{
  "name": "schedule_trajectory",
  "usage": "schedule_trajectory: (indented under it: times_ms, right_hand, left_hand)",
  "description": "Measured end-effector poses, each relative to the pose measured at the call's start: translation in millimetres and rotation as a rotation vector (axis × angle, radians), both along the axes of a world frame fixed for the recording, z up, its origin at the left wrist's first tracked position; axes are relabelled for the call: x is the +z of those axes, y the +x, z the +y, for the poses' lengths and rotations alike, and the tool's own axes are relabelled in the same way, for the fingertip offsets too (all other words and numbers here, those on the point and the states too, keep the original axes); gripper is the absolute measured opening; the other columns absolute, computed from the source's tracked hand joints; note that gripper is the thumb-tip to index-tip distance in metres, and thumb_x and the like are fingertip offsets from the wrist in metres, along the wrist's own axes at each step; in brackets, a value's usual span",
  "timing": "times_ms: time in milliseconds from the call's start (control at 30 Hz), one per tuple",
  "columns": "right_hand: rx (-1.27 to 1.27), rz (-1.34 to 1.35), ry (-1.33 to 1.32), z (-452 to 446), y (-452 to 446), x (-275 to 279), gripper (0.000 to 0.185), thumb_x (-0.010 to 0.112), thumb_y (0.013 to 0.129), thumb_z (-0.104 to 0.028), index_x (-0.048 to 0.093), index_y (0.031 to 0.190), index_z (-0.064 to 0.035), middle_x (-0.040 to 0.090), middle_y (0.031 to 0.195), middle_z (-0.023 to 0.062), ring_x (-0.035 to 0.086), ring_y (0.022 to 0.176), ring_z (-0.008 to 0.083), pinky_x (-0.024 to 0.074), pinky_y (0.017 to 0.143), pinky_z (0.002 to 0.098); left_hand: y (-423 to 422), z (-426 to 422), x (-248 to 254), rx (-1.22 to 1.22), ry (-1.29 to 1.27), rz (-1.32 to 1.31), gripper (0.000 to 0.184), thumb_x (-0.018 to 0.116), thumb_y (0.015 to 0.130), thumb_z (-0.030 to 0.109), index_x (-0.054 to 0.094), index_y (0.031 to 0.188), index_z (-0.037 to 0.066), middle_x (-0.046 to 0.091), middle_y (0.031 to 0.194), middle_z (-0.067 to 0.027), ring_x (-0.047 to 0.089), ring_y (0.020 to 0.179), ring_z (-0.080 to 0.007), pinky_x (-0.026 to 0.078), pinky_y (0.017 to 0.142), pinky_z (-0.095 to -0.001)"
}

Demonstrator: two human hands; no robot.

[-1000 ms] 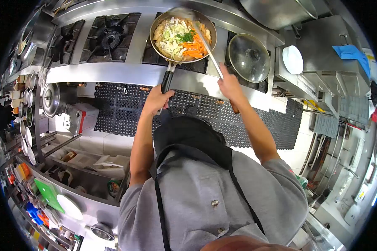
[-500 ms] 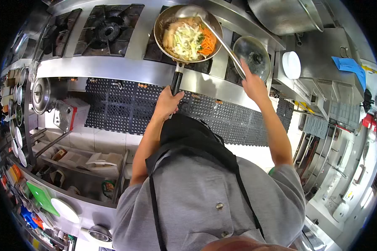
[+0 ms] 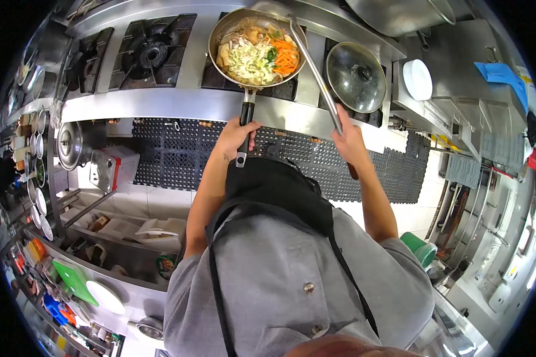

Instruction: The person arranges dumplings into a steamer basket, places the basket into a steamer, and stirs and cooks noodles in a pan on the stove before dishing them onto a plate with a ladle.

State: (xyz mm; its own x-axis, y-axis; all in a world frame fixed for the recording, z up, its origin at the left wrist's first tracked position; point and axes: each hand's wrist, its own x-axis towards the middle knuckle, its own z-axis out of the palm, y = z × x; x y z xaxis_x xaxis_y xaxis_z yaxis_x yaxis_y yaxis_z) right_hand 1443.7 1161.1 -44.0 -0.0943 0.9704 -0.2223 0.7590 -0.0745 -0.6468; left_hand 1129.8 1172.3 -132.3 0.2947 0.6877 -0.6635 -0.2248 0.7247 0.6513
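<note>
My left hand [image 3: 235, 138] is wrapped round the black handle of a frying pan [image 3: 213, 44], which sits over a stove burner. In the pan lie shredded pale cabbage [image 3: 250, 59], orange carrot strips [image 3: 286, 56], a bit of dark green and browned pieces beneath. My right hand [image 3: 349, 141] grips the long metal handle of a ladle [image 3: 317, 72]. The ladle's bowl is at the pan's far rim, partly cut off by the view's top edge, and its handle slants across the pan's right side. Right of the pan rests a glass lid [image 3: 356, 77].
A bare burner grate [image 3: 153, 55] is to the left. White plates [image 3: 417, 80] are stacked on the right, near a blue cloth [image 3: 501, 80]. A large metal pot [image 3: 399, 16] stands at the back right. Black rubber matting [image 3: 178, 157] covers the floor below the stove.
The ladle's bowl has moved from inside the pan to its far rim. My right hand has come lower and slightly left. The food lies more spread out; the view has shifted a little.
</note>
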Motion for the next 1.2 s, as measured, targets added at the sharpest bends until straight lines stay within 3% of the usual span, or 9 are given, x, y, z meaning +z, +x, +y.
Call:
schedule_trajectory:
  times_ms: [167,300,433,600,800,867,900,1033,1200]
  right_hand:
    - [-0.081,0.073,-0.062,-31.7,-0.7,-37.2,0.055,0.059,0.083,-0.009,0.045,0.137,-0.0099,0.060,0.073,0.0221,0.064,0.067,0.0385,0.0488,0.067,0.0448]
    - [-0.020,0.014,-0.129,-35.7,-5.2,-31.6,0.057,0.059,0.085,-0.012,0.043,0.140,-0.0146,0.064,0.081,0.0266,0.065,0.081,0.0464,0.0487,0.072,0.0511]
    - [0.182,-0.126,-0.027,-26.5,2.3,-49.4,0.067,0.060,0.088,-0.012,0.035,0.150,-0.0199,0.064,0.081,0.0307,0.063,0.078,0.0505,0.0471,0.073,0.0563]
    - [0.077,-0.001,0.070,-17.2,-4.7,-37.4,0.069,0.060,0.088,-0.009,0.033,0.151,-0.0181,0.064,0.077,0.0307,0.062,0.077,0.0510,0.0458,0.072,0.0575]
    - [0.143,-0.294,-0.062,-27.8,0.9,-26.1,0.069,0.058,0.088,-0.009,0.032,0.152,-0.0184,0.065,0.089,0.0314,0.063,0.084,0.0495,0.0472,0.074,0.0566]
    - [0.194,0.010,0.179,-39.5,16.5,-28.7,0.070,0.058,0.088,-0.009,0.032,0.152,-0.0190,0.065,0.095,0.0316,0.063,0.088,0.0495,0.0482,0.077,0.0549]
    - [0.084,-0.102,-0.063,-38.8,12.8,-10.7,0.072,0.059,0.087,-0.009,0.032,0.153,-0.0203,0.066,0.103,0.0310,0.063,0.096,0.0496,0.0500,0.084,0.0510]
    - [-0.051,-0.190,-0.172,-35.8,5.0,4.7,0.070,0.059,0.086,-0.009,0.035,0.152,-0.0186,0.065,0.109,0.0308,0.061,0.100,0.0496,0.0492,0.086,0.0510]
    - [0.077,-0.031,0.120,-58.0,21.1,0.2,0.074,0.060,0.087,-0.005,0.031,0.154,-0.0187,0.064,0.109,0.0318,0.061,0.099,0.0513,0.0472,0.086,0.0532]
  left_hand:
    - [4.9,-2.3,-0.4,0.040,0.041,0.028,0.021,0.071,0.090,0.019,0.056,0.089,0.004,0.054,0.065,-0.0013,0.051,0.049,-0.0125,0.043,0.043,-0.0284]
    - [7.3,-10.5,8.1,0.063,0.036,0.071,0.023,0.071,0.090,0.021,0.055,0.089,0.004,0.055,0.066,-0.0016,0.052,0.050,-0.0125,0.044,0.044,-0.0285]
    - [9.1,-13.6,8.6,0.056,0.043,0.121,0.024,0.070,0.092,0.026,0.056,0.091,0.006,0.055,0.067,-0.0012,0.053,0.051,-0.0122,0.045,0.046,-0.0285]
    - [12.2,-21.0,9.5,0.071,0.055,0.140,0.025,0.068,0.093,0.029,0.056,0.093,0.007,0.055,0.067,-0.0002,0.052,0.051,-0.0117,0.045,0.046,-0.0277]
    - [12.8,-18.7,4.9,0.079,0.065,0.096,0.028,0.072,0.091,0.030,0.055,0.095,0.008,0.055,0.068,-0.0004,0.052,0.051,-0.0119,0.043,0.045,-0.0281]
    - [11.9,-20.2,4.3,0.082,0.047,0.120,0.029,0.072,0.091,0.030,0.055,0.096,0.007,0.054,0.068,-0.0005,0.052,0.051,-0.0119,0.044,0.045,-0.0282]
    - [12.0,-19.5,2.8,0.091,0.047,0.118,0.029,0.072,0.091,0.030,0.055,0.096,0.007,0.054,0.068,-0.0005,0.052,0.051,-0.0119,0.044,0.045,-0.0282]
    - [12.4,-22.8,1.5,0.093,0.082,0.091,0.031,0.072,0.090,0.031,0.054,0.096,0.007,0.055,0.068,-0.0005,0.053,0.052,-0.0119,0.045,0.045,-0.0283]
    - [11.5,-23.1,-1.1,0.115,0.083,0.086,0.031,0.072,0.091,0.032,0.055,0.096,0.007,0.055,0.069,-0.0004,0.053,0.052,-0.0116,0.045,0.046,-0.0283]
